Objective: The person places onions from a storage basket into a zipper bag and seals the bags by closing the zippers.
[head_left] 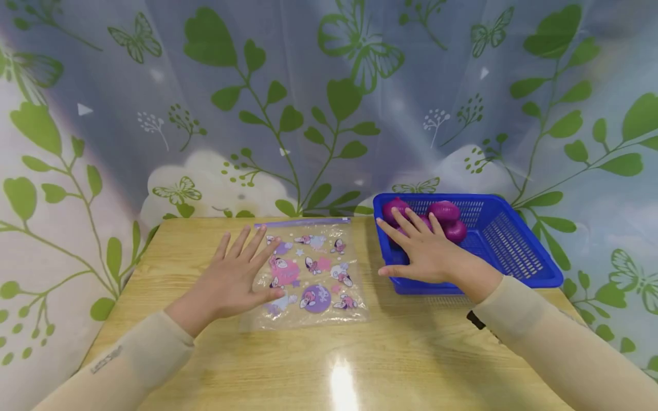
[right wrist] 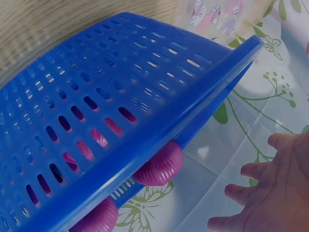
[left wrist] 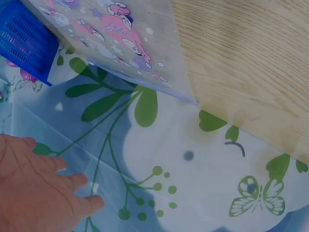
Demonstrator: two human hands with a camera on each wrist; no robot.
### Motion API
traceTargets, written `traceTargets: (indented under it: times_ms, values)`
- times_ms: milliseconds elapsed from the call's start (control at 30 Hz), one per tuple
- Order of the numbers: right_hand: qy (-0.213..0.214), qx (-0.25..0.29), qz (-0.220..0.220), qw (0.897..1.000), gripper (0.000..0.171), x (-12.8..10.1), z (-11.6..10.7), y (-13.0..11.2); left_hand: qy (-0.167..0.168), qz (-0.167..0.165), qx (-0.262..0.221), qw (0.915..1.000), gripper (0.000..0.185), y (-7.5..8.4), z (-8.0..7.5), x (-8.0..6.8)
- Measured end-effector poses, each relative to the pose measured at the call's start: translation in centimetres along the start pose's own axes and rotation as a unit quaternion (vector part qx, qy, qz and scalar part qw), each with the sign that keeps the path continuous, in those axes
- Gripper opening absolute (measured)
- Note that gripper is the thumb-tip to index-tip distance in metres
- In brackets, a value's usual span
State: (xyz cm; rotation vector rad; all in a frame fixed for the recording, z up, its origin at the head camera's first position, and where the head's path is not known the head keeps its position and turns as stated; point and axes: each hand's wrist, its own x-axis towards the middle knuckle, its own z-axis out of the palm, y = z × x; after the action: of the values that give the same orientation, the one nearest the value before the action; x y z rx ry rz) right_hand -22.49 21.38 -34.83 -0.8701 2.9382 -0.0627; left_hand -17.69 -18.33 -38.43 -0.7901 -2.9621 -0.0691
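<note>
My left hand (head_left: 226, 282), its fingers spread, hovers by the left side of a clear zip bag (head_left: 329, 311) printed with pink and purple cartoon figures. The bag lies flat on the table, its purple slider strip along the far edge. Over the near left part of a blue plastic basket (head_left: 519, 242) my right hand (head_left: 426, 251) is held with fingers spread, gripping nothing. Several shiny purple-red onions (head_left: 444, 212) sit in the basket's left end, partly hidden behind that hand. In the right wrist view, onions (right wrist: 161, 164) show past the basket's rim.
A light wooden table (head_left: 288, 371) carries the bag and basket, with a bright reflection near its front. Behind it hangs a curtain (head_left: 288, 68) with green leaves and butterflies, meeting the table's back edge. The basket's right end reaches the table's right side.
</note>
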Motion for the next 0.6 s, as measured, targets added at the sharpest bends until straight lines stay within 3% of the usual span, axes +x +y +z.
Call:
traceTargets:
  times_ms: [333,600]
  values:
    - [-0.011,-0.001,0.001,1.000,0.099,0.18,0.26,-0.28,0.021,0.005,-0.018,0.9996,0.094,0.13,0.51,0.04]
    - [-0.009,0.001,0.000,1.000,0.100,0.23,0.58,-0.65,0.018,0.005,-0.010,0.9998,0.094,0.18,0.78,-0.04]
